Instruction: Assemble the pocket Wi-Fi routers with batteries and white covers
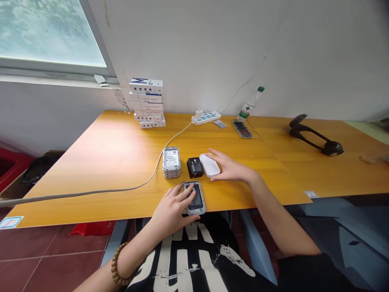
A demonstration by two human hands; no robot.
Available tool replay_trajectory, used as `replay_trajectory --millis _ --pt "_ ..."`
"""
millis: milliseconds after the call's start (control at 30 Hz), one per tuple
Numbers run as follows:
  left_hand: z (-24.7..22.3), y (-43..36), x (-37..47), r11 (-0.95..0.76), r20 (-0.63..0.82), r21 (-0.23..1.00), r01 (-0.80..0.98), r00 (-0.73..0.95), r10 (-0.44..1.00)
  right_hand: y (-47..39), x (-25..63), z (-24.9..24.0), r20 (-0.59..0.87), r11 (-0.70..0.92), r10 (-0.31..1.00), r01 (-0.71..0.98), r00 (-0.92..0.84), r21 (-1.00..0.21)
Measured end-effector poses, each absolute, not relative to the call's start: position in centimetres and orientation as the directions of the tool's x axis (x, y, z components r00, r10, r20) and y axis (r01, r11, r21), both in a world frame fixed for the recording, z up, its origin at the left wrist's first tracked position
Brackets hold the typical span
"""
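My left hand [175, 205] holds a small white-framed device [199, 211] at the table's front edge, fingers over its face and thumb by the lower edge. A black battery sits inside the open device, partly covered by my fingers. Around a rounded white cover [209, 165], my right hand [227, 166] has its fingertips at the upper edge and thumb at the lower one. Between this cover and a stack of similar white devices [172, 159] lies a small pile of black batteries [195, 167] marked 3000 mAh. The top device of the stack shows a printed label.
White boxes [148, 108] are stacked near the wall. A white cable runs left across the table from a power strip [206, 117]. Farther right are a bottle [249, 104], a blurred-out phone [242, 129] and a black stand-like object [316, 136].
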State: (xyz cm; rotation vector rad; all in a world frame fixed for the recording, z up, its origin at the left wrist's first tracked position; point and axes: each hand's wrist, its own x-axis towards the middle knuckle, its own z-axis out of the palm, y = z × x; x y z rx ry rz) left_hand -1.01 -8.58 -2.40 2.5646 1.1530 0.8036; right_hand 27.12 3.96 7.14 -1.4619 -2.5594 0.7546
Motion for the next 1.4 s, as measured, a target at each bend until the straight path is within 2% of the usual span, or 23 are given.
replay_trajectory --millis 133,267,333,433,533,600,700,867,1067,1400 --pt "-1.9 -8.7 -1.2 -0.625 0.328 0.431 0.650 0.533 0.780 6.9 26.0 6.6 -0.363 0.419 0.757 0.830 -0.543 -0.369" --pt "-1.6 -8.8 -1.3 -0.591 0.287 0.485 0.645 0.520 0.804 7.8 25.9 6.3 -0.366 0.431 0.743 0.819 -0.560 -0.380" --pt "-1.5 -8.7 -1.4 -0.584 0.280 0.505 0.635 0.519 0.807 7.3 26.2 6.7 -0.291 0.422 0.778 0.806 -0.557 -0.414" --pt "-1.4 -8.7 -1.3 -0.556 0.278 0.538 0.634 0.489 0.827 4.8 26.2 7.2 -0.053 0.419 0.843 0.717 -0.535 -0.558" --pt "-1.2 -8.7 -1.1 -0.532 0.287 0.583 0.615 0.456 0.842 0.5 25.4 6.6 0.148 0.458 0.824 0.488 -0.547 -0.743" --pt "-1.0 -8.6 -0.9 -0.532 0.308 0.606 0.591 0.442 0.842 -2.6 24.4 5.5 0.177 0.467 0.771 0.354 -0.612 -0.810" --pt "-1.1 -8.6 -0.7 -0.539 0.346 0.633 0.556 0.420 0.839 -6.1 23.1 3.8 0.129 0.421 0.744 0.311 -0.655 -0.852" --pt "-1.9 -8.5 -0.5 -0.524 0.353 0.635 0.567 0.390 0.850 -7.6 23.1 2.4 -0.012 0.325 0.798 0.447 -0.602 -0.834" --pt "-1.6 -8.5 -1.0 -0.543 0.328 0.643 0.540 0.447 0.832 -6.8 23.7 2.2 -0.122 0.330 0.746 0.523 -0.654 -0.786" --pt "-0.6 -8.5 -1.9 -0.504 0.192 0.690 0.519 0.540 0.819 -6.6 23.4 1.9 -0.135 0.372 0.725 0.549 -0.675 -0.749"
